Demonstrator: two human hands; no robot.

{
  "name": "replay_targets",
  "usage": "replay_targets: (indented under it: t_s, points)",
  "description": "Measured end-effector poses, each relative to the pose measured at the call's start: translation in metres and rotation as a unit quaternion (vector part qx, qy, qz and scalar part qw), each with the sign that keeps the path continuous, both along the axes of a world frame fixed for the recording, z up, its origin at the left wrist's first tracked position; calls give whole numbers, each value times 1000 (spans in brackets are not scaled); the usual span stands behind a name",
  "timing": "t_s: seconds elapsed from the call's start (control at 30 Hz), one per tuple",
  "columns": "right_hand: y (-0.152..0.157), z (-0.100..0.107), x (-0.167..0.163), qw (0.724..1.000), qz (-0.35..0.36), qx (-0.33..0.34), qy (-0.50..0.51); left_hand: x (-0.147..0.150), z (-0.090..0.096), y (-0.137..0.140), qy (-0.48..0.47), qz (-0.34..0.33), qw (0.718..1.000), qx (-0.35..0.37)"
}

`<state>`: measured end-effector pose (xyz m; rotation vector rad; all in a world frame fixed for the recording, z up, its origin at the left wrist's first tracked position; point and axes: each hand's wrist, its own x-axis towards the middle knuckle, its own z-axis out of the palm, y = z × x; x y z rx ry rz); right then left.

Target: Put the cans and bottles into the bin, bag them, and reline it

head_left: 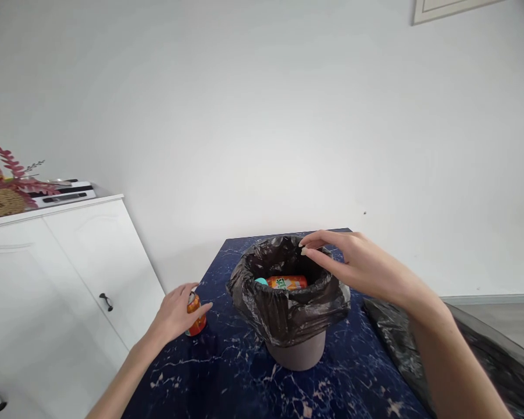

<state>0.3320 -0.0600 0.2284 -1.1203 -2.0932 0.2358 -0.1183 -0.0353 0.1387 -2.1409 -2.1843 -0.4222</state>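
Observation:
A trash bin lined with a black plastic bag stands on a dark blue marbled table. Inside the bag lie an orange drink can and a small turquoise object, only partly visible. My right hand hovers over the bin's right rim, its thumb and fingers slightly apart with nothing seen between them. On the left, a second orange can stands upright on the table. My left hand is beside and partly in front of it, thumb and fingers spread around its top; whether they touch is unclear.
Black plastic sheeting lies along the right side of the table. A white cabinet stands at the left, with a wicker basket of red foliage on top. Behind the table rises a white wall.

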Motion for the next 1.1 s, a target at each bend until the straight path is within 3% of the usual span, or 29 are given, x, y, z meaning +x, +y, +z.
replay_targets:
  t_s: [0.1,0.2,0.33,0.43,0.47,0.53,0.6,0.67,0.8,0.97,1.1]
  points:
    - [0,-1,-2,1000,3,0,-8,-15,-24,-4,-8,-8,1000,-19]
    - [0,0,-4,1000,3,2,-11,-11,-22,-8,-6,-10,1000,-2]
    - [-1,0,-6,1000,0,8,-5,21,21,-20,-31,25,991,128]
    - [-1,0,-8,1000,3,12,0,62,67,-35,-137,7,947,290]
    - [-1,0,-9,1000,5,14,4,77,81,-39,-196,-8,929,312]
    - [0,-1,-10,1000,7,23,19,106,104,-43,-309,-53,904,292]
    - [0,0,-10,998,7,32,52,133,118,-39,-354,-118,890,263]
    - [-1,1,-9,995,0,40,90,155,122,-28,-338,-188,896,219]
    - [-5,4,-7,993,-4,35,113,190,111,3,-226,-279,925,124]
    - [-6,5,-3,996,17,16,90,203,104,17,-138,-293,945,39]
    - [1,3,2,997,12,11,82,184,106,17,-197,-242,944,103]
